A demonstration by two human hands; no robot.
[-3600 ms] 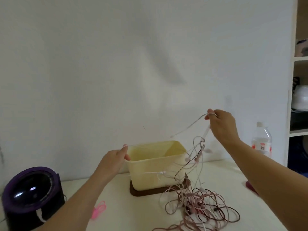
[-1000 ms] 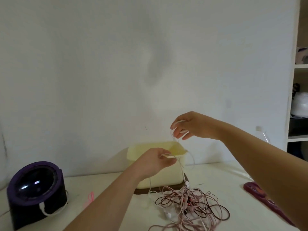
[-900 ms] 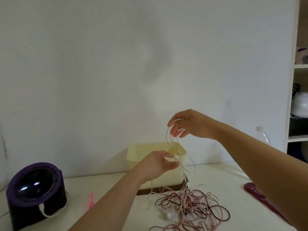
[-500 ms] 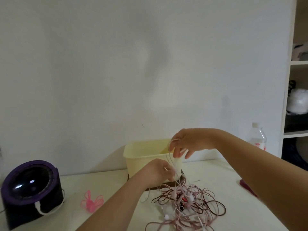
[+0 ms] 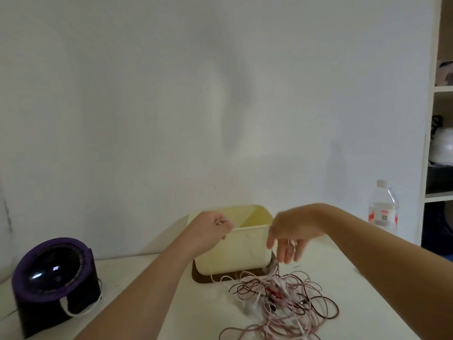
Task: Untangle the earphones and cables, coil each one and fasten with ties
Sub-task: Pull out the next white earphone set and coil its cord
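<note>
A tangle of pink, white and dark red cables and earphones (image 5: 279,298) lies on the white table (image 5: 367,290) in front of a pale yellow bin (image 5: 235,251). My left hand (image 5: 208,229) is raised before the bin's left rim and pinches a thin white cable that hangs down to the pile. My right hand (image 5: 286,235) hovers at the bin's right corner, fingers pointing down and loosely spread; thin strands run past them, and I cannot tell whether they hold any.
The bin stands on a dark brown tray (image 5: 201,278). A purple and black round device (image 5: 54,278) sits at the left. A clear water bottle (image 5: 383,207) stands at the right near a shelf unit (image 5: 441,143). A white wall is close behind.
Both hands have dropped from above the bin and moved apart. My left hand rose to the bin's left rim with the white cable; my right hand lowered and its fingers spread.
</note>
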